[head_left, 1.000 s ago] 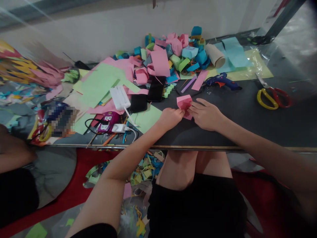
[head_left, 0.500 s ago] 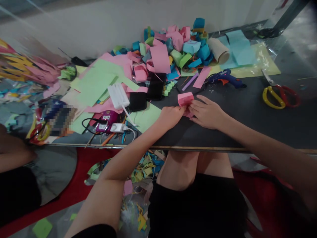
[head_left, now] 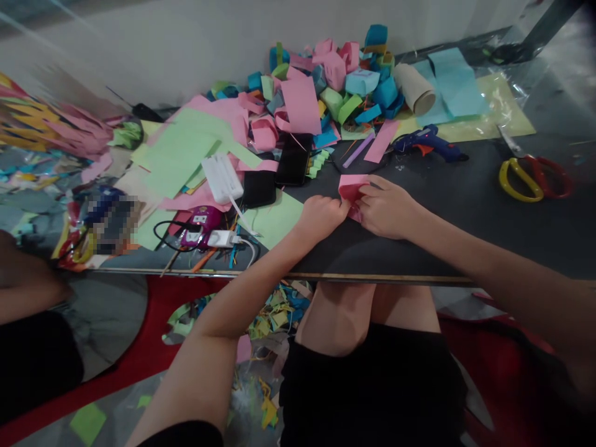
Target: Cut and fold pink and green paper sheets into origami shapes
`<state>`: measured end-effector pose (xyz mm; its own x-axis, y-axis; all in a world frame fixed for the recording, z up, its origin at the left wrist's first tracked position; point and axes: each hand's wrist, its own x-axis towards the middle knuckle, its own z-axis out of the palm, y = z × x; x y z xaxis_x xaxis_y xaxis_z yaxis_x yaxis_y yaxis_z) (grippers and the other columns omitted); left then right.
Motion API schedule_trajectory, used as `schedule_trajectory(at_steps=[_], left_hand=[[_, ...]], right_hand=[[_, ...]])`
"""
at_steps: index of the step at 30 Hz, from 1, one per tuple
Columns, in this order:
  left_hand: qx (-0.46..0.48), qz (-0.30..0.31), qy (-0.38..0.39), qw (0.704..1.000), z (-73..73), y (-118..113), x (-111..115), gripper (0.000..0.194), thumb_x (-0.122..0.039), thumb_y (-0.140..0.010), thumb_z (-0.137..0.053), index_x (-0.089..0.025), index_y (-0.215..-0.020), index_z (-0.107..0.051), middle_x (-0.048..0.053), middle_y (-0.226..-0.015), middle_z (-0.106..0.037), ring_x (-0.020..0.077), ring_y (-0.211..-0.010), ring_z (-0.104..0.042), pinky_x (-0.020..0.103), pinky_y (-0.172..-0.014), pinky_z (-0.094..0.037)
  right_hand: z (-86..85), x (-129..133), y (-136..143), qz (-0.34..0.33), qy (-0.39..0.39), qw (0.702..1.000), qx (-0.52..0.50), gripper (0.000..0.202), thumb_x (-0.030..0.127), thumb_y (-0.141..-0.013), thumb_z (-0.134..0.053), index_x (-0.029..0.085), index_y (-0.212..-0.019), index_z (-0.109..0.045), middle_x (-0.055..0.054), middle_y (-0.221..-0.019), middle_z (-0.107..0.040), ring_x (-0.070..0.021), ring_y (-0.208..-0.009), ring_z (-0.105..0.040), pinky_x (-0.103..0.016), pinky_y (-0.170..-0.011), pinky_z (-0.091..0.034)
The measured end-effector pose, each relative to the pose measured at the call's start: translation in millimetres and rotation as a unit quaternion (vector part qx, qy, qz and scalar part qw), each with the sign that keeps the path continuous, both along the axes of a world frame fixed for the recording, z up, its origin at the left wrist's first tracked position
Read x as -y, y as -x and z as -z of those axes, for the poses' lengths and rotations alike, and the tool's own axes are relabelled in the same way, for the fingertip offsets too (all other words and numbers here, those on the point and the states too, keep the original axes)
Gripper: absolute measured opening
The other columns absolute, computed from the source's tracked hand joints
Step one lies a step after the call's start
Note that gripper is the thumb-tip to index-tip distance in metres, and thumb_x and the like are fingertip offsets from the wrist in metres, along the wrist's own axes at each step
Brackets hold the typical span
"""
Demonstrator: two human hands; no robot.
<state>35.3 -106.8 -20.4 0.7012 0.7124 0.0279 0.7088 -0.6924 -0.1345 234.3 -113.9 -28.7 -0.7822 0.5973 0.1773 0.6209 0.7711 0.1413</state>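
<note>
A folded pink paper piece (head_left: 351,186) is held between my two hands above the dark table. My left hand (head_left: 325,213) is closed, pinching the paper's lower left side with thumb and fingertips. My right hand (head_left: 387,208) grips its right side, the fingers bent over the paper and partly hiding it. Just beyond lie a pink strip (head_left: 382,141), a purple stick (head_left: 358,151) and a blue glue gun (head_left: 431,144). A black phone (head_left: 293,162) rests behind my left hand.
Coiled paper pieces (head_left: 333,71) are heaped at the back. Scissors (head_left: 520,179) lie right, a cardboard roll (head_left: 414,90) behind. Green sheets (head_left: 186,149), a white power bank (head_left: 222,179) and a purple socket (head_left: 203,225) lie left. Another person's arm (head_left: 28,279) is at far left.
The pink paper's upper part has opened wider and turned slightly. My right hand's fingers have bent in over it. The whole view has shifted a little.
</note>
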Motion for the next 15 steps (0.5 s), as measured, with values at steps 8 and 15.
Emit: schedule_trajectory(at_steps=[8,15], left_hand=[[-0.018,-0.013,0.015,1.000,1.5,4,-4,0.031,-0.022,-0.102,-0.046,-0.014,-0.119,-0.070,0.015,-0.084,-0.077,0.0270,-0.077,-0.075,0.031,-0.061,-0.047],[-0.039,-0.021,0.068,0.997,-3.8,4,-2,0.035,-0.027,-0.104,-0.046,-0.016,-0.123,-0.072,0.016,-0.093,-0.078,0.0279,-0.082,-0.075,0.033,-0.065,-0.049]], right_hand=[[12.1,14,-14,0.008,-0.059,0.998,-0.033,0.037,0.024,-0.093,-0.047,0.016,-0.112,-0.078,-0.010,-0.099,-0.079,-0.0286,-0.110,-0.066,-0.050,-0.119,-0.038],[17.4,13,-15,-0.006,-0.126,0.992,-0.009,0.036,0.027,-0.096,-0.048,0.013,-0.114,-0.076,-0.010,-0.101,-0.079,-0.0262,-0.111,-0.066,-0.050,-0.114,-0.043]])
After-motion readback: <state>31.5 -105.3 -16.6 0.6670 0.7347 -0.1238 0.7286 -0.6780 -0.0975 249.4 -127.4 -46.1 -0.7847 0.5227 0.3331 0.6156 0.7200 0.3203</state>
